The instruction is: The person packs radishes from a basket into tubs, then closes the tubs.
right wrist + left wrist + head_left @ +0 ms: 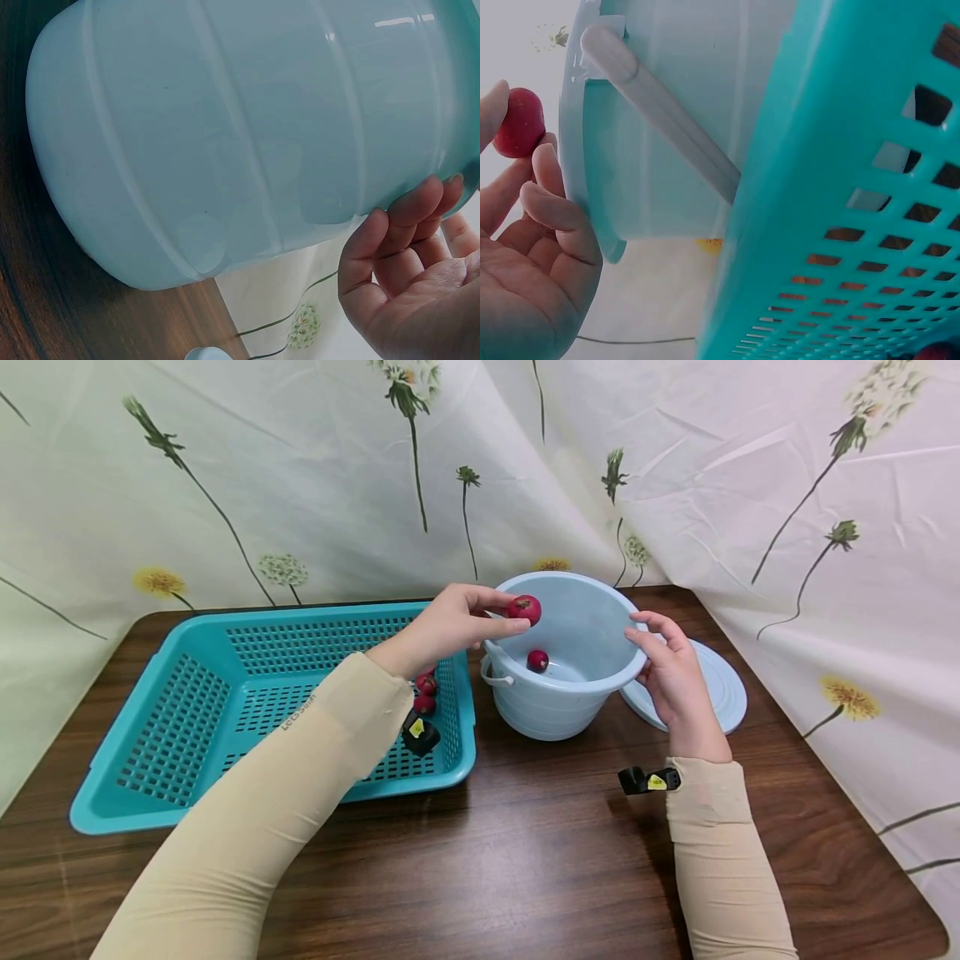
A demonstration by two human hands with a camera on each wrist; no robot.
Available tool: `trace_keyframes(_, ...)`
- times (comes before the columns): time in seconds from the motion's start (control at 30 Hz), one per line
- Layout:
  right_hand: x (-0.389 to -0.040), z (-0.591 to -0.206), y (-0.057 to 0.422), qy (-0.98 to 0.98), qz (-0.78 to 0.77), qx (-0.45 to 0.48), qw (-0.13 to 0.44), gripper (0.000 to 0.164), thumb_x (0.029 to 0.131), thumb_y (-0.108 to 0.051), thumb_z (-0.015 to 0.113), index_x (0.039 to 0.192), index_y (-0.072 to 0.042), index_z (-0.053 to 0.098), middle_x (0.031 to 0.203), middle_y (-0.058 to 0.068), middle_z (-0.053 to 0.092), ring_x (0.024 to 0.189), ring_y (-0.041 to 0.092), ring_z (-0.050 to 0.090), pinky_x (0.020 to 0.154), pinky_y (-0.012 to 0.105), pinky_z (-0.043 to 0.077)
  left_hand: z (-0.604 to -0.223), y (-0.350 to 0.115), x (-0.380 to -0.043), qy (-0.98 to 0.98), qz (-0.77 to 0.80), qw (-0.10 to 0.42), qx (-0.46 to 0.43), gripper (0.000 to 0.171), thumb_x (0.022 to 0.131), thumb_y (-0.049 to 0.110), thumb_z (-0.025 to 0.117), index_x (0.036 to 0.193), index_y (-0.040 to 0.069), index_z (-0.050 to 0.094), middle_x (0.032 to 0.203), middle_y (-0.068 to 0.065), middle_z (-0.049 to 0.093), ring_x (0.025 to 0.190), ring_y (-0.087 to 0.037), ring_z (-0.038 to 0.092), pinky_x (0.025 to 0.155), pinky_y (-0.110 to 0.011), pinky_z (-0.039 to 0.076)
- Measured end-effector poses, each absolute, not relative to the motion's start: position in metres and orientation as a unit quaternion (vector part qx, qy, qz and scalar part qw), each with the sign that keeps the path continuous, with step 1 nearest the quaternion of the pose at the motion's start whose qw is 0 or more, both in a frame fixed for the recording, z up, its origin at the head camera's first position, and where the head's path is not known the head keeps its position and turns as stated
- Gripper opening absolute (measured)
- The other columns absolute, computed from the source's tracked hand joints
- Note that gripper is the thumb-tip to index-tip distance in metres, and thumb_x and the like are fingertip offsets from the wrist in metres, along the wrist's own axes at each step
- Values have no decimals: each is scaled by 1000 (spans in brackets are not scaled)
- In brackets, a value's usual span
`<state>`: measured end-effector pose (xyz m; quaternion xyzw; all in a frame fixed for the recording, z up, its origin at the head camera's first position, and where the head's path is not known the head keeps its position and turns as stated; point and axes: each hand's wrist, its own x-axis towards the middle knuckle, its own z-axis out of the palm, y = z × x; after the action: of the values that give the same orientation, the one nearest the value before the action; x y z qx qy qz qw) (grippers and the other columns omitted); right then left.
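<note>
My left hand pinches a red radish between thumb and fingers, over the left side of the light blue bucket's rim. In the left wrist view that radish sits at the fingertips, beside the bucket wall. Inside the bucket, another radish lies on the bottom. My right hand grips the bucket's right rim. The right wrist view shows curled fingers of that hand against the bucket's upper edge.
A turquoise perforated basket stands left of the bucket, with several radishes at its right end, partly hidden by the left forearm. Behind the right hand, a light blue lid lies on the brown wooden table. Flower-printed cloth hangs behind.
</note>
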<state>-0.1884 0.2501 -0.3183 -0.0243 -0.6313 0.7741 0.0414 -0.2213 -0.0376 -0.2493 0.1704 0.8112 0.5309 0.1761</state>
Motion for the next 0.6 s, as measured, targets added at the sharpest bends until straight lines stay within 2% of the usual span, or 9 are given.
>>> trace_keyframes(0.4, -189, -319, 250, -628, 777, -22, 42, 18, 95, -19, 66, 112, -20, 60, 91, -1, 63, 65, 6, 64, 63, 20, 51, -252, -34, -223, 818, 517, 181, 174, 48, 91, 34, 72, 134, 16, 61, 118, -4, 64, 92, -20, 53, 65, -26, 45)
trace_keyframes(0.6, -189, -319, 250, -629, 776, -26, 41, 17, 96, -19, 66, 112, -20, 60, 97, -1, 63, 67, 6, 64, 63, 20, 51, -253, -34, -223, 817, 519, 183, 172, 49, 90, 35, 73, 133, 16, 62, 118, -3, 65, 90, -20, 53, 65, -26, 44)
